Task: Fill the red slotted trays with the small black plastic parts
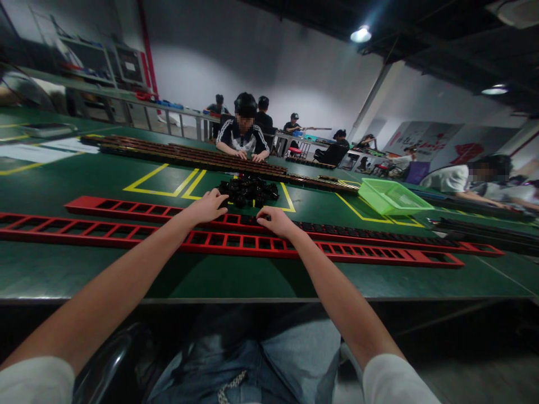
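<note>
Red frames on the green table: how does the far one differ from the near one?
The far red frame has black pieces in its right part; the near red frame shows open slots along its visible length. The far frame has both ends in view, while the near frame runs off the picture's left edge.

Both are long, red and ladder-like, lying flat on the green table.

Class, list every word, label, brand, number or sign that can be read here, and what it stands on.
No text is readable.
Wall banner: lettering, too blurred to read.
White paper sheets: any print too blurred to read.
</note>
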`<state>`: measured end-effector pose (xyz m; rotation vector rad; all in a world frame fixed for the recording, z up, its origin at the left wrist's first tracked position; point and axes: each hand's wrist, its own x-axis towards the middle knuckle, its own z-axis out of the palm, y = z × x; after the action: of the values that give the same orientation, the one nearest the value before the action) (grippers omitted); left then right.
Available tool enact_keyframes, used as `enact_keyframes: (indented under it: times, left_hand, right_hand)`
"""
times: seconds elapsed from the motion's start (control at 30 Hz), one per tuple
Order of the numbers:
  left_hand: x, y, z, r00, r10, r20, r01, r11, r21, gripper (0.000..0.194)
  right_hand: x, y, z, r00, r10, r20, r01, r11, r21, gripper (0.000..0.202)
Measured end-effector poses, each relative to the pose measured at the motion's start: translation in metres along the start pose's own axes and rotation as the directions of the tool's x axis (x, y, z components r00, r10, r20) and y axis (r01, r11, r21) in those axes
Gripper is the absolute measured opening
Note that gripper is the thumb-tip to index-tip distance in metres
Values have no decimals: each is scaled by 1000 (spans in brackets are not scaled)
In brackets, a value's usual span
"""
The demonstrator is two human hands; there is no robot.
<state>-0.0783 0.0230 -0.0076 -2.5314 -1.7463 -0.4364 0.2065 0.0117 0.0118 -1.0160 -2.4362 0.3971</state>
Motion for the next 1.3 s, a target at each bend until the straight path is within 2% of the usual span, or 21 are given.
enact_keyframes:
  times: [0.3,0.37,0.47,0.53,0.6,0.67,0.73,0.8,1.0,1.13,1.3]
  left_hand:
    - [2,-3,-3,998,-37,51,42,994,-98,33]
    - [1,0,-9,998,-59,3,59,994,-90,32]
    - [-1,3,-18,982,-123,-145,105,986,-129,35]
    - [-1,3,-19,973,-103,-207,67,982,-176,36]
    - [0,3,-15,985,-5,-173,-31,978,-204,40]
    - [2,2,-7,992,100,-71,-114,968,-223,45]
    - [4,2,0,984,175,22,-165,957,-238,49]
    - [4,2,5,975,212,69,-191,953,-237,52]
    - [4,7,8,968,250,38,-241,957,-160,49]
    - [9,7,14,950,295,108,-269,942,-200,49]
    - [9,1,18,984,178,14,-171,963,-207,51]
  right_hand:
    - [0,2,0,1000,-2,3,2,1000,-17,7]
    - [0,2,0,1000,2,2,-2,1000,-16,7]
    - [0,2,1,1000,-4,4,4,1000,-2,6]
    - [1,1,1,1000,-8,7,8,1000,2,6]
    - [1,2,1,1000,-12,8,12,1000,-3,6]
    - [1,2,1,1000,-15,7,15,1000,-11,6]
    - [1,3,2,1000,-18,4,18,1000,-16,7]
    - [2,5,2,1000,-22,0,22,1000,-12,7]
    - [2,5,2,1000,-15,1,15,1000,-14,7]
    - [1,1,1,1000,-8,1,8,1000,-21,7]
    - [0,0,0,1000,-1,-1,1,1000,-4,7]
